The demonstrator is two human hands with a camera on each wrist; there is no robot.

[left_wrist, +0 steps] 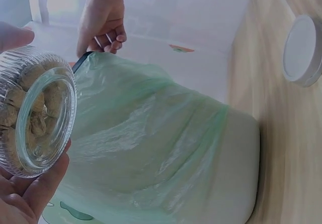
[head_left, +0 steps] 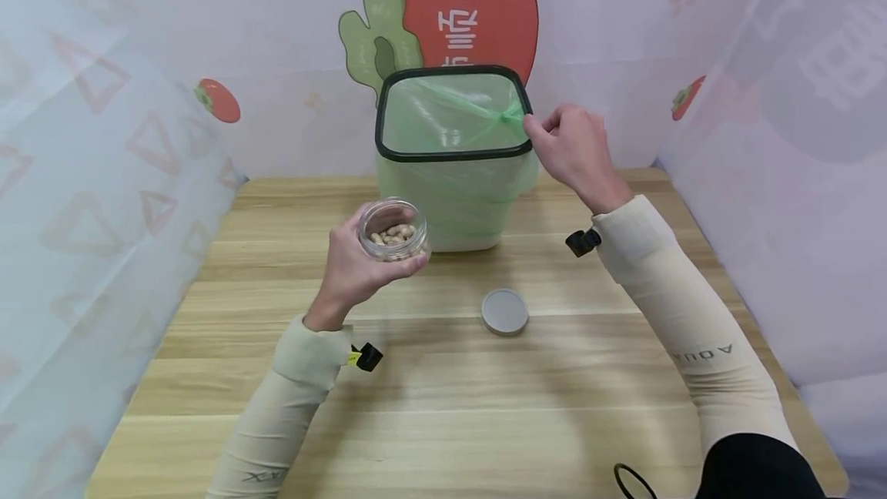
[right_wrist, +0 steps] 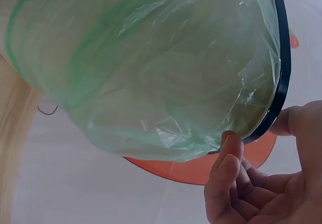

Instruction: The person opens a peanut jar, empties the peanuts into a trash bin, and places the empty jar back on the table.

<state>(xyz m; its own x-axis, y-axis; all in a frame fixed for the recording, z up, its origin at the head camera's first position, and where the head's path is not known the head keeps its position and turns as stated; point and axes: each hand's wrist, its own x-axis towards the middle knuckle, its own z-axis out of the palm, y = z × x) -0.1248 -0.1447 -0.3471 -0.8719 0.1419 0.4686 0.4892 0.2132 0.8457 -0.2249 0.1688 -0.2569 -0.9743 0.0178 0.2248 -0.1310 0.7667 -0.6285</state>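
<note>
My left hand (head_left: 349, 264) grips a clear open glass jar (head_left: 393, 252) with peanuts (head_left: 393, 234) inside, tilted in front of the bin. In the left wrist view the ribbed wall and base of the jar (left_wrist: 37, 113) face the camera. A white trash can (head_left: 443, 206) is lined with a green plastic bag (head_left: 450, 110) under a black rim (head_left: 457, 156). At the right corner of that rim, my right hand (head_left: 575, 145) pinches the edge, beside a knot in the bag. The right wrist view has its thumb and fingers (right_wrist: 229, 158) on either side of the rim.
A round grey lid (head_left: 504, 312) lies on the wooden table (head_left: 443, 422), in front of the trash can. Behind the can hangs a printed backdrop (head_left: 291, 122), with white sheets at both sides. A black cable loop (head_left: 632, 476) shows at the near edge.
</note>
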